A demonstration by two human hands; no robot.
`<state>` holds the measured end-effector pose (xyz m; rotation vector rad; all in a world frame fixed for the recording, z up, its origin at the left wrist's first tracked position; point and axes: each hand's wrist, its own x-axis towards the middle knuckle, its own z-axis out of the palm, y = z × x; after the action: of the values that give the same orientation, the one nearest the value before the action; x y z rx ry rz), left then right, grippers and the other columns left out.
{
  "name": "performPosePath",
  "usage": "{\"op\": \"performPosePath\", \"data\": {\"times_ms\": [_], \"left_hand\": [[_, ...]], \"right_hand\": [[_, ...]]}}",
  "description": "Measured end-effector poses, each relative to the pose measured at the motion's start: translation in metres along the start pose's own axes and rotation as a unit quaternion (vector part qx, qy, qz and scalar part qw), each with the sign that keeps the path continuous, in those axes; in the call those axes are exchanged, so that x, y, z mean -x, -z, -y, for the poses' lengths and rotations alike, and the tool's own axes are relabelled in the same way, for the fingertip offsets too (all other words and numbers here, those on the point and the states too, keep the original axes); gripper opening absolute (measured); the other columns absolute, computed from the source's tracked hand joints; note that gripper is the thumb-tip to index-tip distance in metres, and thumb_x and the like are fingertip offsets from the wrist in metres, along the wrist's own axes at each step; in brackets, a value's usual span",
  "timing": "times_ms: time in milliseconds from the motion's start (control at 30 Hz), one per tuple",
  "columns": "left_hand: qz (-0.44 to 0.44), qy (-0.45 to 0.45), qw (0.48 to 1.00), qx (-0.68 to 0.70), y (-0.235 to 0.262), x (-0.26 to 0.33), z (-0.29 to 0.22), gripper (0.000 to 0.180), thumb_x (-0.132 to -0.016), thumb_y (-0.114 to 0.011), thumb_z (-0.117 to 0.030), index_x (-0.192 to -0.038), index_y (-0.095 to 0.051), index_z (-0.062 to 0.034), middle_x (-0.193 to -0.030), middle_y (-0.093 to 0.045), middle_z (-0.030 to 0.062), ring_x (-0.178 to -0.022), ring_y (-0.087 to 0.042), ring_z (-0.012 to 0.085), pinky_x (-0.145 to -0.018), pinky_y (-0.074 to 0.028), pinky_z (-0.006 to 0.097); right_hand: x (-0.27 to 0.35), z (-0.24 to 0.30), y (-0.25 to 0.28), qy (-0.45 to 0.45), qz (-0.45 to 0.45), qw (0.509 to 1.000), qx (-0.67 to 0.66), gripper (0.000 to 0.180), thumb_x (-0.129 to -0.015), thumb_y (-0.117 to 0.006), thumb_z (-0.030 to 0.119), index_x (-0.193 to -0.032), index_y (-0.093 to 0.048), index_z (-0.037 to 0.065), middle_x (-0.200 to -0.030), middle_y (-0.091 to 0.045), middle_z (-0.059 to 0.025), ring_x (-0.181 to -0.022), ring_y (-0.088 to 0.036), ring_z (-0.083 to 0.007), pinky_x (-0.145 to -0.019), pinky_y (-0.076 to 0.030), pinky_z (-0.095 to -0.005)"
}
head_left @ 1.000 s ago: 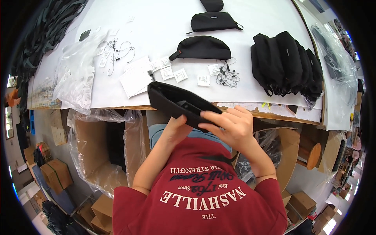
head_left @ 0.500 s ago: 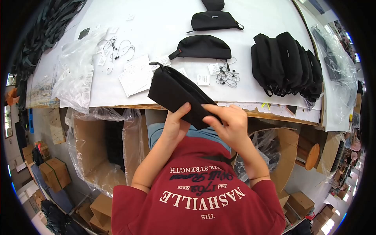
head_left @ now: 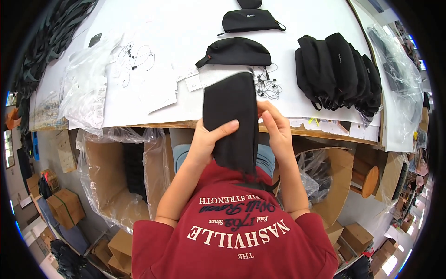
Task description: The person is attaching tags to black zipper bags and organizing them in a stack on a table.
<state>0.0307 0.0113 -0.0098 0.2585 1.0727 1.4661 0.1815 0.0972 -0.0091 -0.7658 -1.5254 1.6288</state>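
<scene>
A black zippered pouch (head_left: pixel 230 109) stands nearly upright in front of me, its flat side showing and its zipper edge to the right. My left hand (head_left: pixel 211 139) grips its left side, thumb pressed across the front and the other fingers hidden behind. Beside the zipper edge is my right hand (head_left: pixel 278 125), fingers apart and the fingertips close to the pouch; whether they touch it I cannot tell. Just beyond lies another black pouch (head_left: pixel 238 52) with a side loop, and farther back a similar pouch (head_left: pixel 253 21).
On the right of the white table (head_left: pixel 153 28) sits a heap of black pouches (head_left: pixel 341 69). Tangled black tag strings (head_left: pixel 268 86), white paper sheets (head_left: pixel 162 95) and clear plastic bags (head_left: pixel 86 88) lie about. Below the edge stand plastic-lined cartons (head_left: pixel 109 172) and a round wooden stool (head_left: pixel 370 181).
The pouch has turned from a slant to nearly upright. My right hand has let go of its lower end and moved up alongside the zipper edge. My left hand still holds it.
</scene>
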Motion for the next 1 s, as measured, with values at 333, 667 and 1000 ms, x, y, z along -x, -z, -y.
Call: {"op": "performPosePath", "data": {"times_ms": [333, 667, 1000], "left_hand": [[0.062, 0.06, 0.996, -0.037, -0.006, 0.008, -0.005, 0.04, -0.076, -0.074, -0.008, -0.111, -0.058, 0.0025, -0.098, -0.065, 0.0071, -0.085, -0.063, 0.0133, -0.077, -0.052, 0.026], [-0.008, 0.083, 0.995, 0.049, -0.004, -0.004, 0.0, 0.035, -0.079, -0.072, -0.014, -0.109, -0.059, 0.0011, -0.092, -0.066, 0.0062, -0.077, -0.064, 0.011, -0.069, -0.052, 0.023], [0.012, 0.055, 0.998, 0.027, -0.003, -0.012, -0.007, 0.036, -0.081, -0.071, -0.018, -0.108, -0.06, 0.0026, -0.089, -0.066, 0.0069, -0.073, -0.064, 0.0113, -0.065, -0.052, 0.023]], "right_hand": [[-0.018, 0.004, 0.001, 0.204, -0.163, 0.951, 0.163, 0.02, -0.076, -0.069, -0.003, -0.095, -0.064, -0.001, -0.084, -0.063, -0.0065, -0.077, -0.056, -0.0155, -0.075, -0.043, -0.0263], [0.0, 0.008, -0.01, 0.145, -0.13, 0.961, 0.196, 0.01, -0.077, -0.069, -0.002, -0.084, -0.061, -0.001, -0.083, -0.062, -0.0051, -0.075, -0.051, -0.0141, -0.072, -0.041, -0.0251], [0.015, 0.007, -0.019, 0.009, -0.116, 0.993, -0.008, 0.012, -0.08, -0.068, -0.001, -0.089, -0.061, -0.001, -0.087, -0.055, -0.0017, -0.073, -0.047, -0.008, -0.072, -0.038, -0.0218]]}}
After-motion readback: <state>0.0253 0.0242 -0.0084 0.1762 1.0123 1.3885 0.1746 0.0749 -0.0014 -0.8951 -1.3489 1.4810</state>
